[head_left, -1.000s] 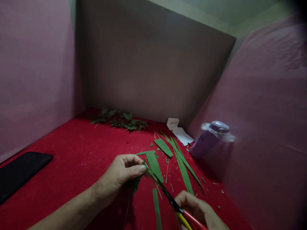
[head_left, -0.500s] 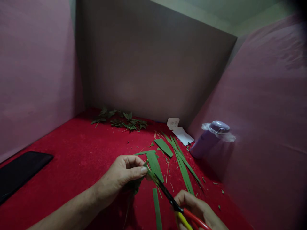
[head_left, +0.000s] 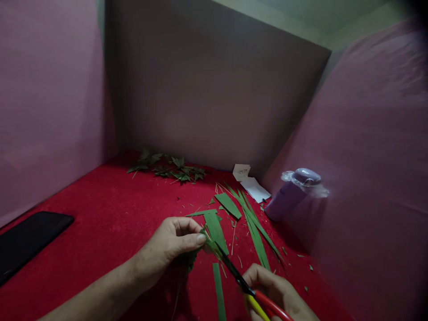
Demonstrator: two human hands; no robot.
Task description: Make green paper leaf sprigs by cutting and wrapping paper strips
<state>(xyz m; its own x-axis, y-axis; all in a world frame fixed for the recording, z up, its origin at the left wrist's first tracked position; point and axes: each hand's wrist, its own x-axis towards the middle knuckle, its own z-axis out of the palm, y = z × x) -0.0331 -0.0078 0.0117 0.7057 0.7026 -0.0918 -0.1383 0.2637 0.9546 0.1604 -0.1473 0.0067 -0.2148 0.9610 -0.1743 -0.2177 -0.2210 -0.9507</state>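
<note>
My left hand (head_left: 179,240) pinches a folded green leaf (head_left: 211,244) between thumb and fingers; more dark leaf hangs below, partly hidden by the palm. My right hand (head_left: 276,287) grips scissors (head_left: 237,277) with black blades and red and yellow handles. The blade tips are at the leaf's free end, just right of my left fingertips. Beyond the leaf lies a wide piece of green leaf blade (head_left: 216,229), and a narrow strip (head_left: 219,290) lies nearer to me, between the hands.
Long green leaf blades (head_left: 256,236) and a cut leaf piece (head_left: 228,205) lie at right among scraps on the red cloth (head_left: 110,214). Lobed leaves (head_left: 180,171) lie at the back. White papers (head_left: 254,189), a purple bottle (head_left: 289,196) and a black phone-like slab (head_left: 33,240) flank the area.
Both hands stay almost in place. The leaf's end at the scissor tips looks slightly more spread than before, and the scissors have shifted very little.
</note>
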